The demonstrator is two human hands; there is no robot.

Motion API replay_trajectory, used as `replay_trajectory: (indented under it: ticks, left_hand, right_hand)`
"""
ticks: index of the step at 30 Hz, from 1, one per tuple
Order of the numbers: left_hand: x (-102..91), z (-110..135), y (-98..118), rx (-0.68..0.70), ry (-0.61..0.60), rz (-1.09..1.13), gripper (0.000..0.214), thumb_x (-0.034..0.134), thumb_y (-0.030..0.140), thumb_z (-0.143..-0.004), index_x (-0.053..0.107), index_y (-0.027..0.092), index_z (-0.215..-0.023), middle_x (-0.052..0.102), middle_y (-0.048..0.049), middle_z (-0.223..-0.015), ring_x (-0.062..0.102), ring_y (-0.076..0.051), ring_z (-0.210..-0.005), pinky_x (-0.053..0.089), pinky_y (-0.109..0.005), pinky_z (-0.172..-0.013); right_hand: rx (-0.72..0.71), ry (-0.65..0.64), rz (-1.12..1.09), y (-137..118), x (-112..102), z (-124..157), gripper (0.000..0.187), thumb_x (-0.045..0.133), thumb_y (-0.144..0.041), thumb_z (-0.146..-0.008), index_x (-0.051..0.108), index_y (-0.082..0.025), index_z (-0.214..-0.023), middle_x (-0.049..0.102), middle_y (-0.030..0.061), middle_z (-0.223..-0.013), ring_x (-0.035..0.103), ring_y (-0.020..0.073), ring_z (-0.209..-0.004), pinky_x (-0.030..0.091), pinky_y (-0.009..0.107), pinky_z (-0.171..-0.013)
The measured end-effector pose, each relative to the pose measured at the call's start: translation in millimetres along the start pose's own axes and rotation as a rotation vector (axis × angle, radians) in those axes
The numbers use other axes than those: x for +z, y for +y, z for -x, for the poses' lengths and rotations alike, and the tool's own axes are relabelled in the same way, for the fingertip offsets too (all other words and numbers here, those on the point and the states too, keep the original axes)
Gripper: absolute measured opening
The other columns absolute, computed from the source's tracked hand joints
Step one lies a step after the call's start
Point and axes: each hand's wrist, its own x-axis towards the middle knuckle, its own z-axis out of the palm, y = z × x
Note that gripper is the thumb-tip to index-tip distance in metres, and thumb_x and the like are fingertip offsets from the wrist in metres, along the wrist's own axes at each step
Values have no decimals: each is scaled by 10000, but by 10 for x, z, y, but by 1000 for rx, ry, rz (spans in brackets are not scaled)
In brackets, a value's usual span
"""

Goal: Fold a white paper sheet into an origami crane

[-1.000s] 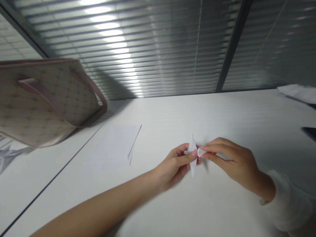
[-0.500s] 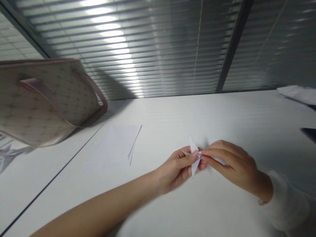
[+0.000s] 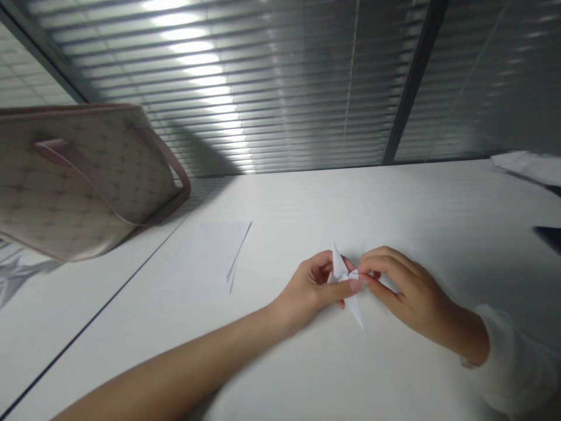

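Note:
A small folded white paper figure (image 3: 339, 266), origami with pointed ends, is held above the white table. My left hand (image 3: 313, 286) grips its middle, the thumb pressed across the near side and the other fingers behind it. One long point sticks up past the fingers and another slants down to the right below the thumb. My right hand (image 3: 403, 292) pinches the figure's right end between thumb and index finger. Part of the folds is hidden by the fingers.
Left of my hands lies a small stack of white paper sheets (image 3: 201, 254). A patterned handbag (image 3: 87, 181) stands at the left, with folded paper (image 3: 17, 272) below it. White paper (image 3: 528, 166) and a dark object (image 3: 547, 237) lie at the right edge. Window blinds (image 3: 284, 88) rise behind the table.
The paper figure has turned in my left hand, its lower point swinging to the right. My left thumb now lies flatter across it, and my right fingers are more curled at its end.

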Motion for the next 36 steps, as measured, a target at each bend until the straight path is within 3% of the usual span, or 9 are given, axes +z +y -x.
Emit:
replay_trajectory:
  ticks: [10, 17, 22, 29, 36]
  left_hand:
    - [-15, 10, 68, -12, 77, -249, 307, 781, 385, -681, 636, 127, -763, 521, 30, -664, 445, -106, -644, 326, -249, -622]
    - [-35, -20, 23, -32, 73, -248, 290, 799, 335, -646, 623, 130, -749, 538, 17, -679, 471, -130, -670, 342, -263, -645]
    - [-13, -28, 6, 16, 47, -151, 301, 802, 324, -663, 606, 146, -805, 589, 4, -737, 539, -150, -729, 387, -281, -701]
    - [28, 4, 49, 33, 73, -162, 272, 802, 330, -675, 634, 135, -762, 584, 21, -661, 490, -94, -607, 364, -230, -592]
    - [29, -5, 54, 6, 106, -253, 310, 806, 367, -652, 606, 135, -698, 543, 35, -605, 457, -89, -568, 331, -223, -543]
  right_hand:
    - [88, -153, -11, -10, -57, -35, 102, 431, -116, -937, 468, -212, -931, 606, 36, -842, 610, 151, -774, 493, 276, -691]
    - [333, -180, -228, -18, -1, -8, 45, 450, -199, -940, 474, -230, -919, 570, 6, -834, 593, 139, -781, 493, 263, -690]
    - [499, -166, -429, -60, 43, -11, 59, 434, -247, -948, 462, -231, -900, 516, -25, -772, 557, 99, -640, 494, 224, -593]
    - [408, -194, -257, -61, 12, -8, 44, 441, -214, -946, 461, -235, -912, 566, -11, -812, 594, 127, -774, 477, 247, -684]
    - [293, -179, -61, -110, -29, -47, 113, 426, -127, -931, 444, -224, -876, 534, -9, -786, 552, 124, -708, 447, 240, -640]
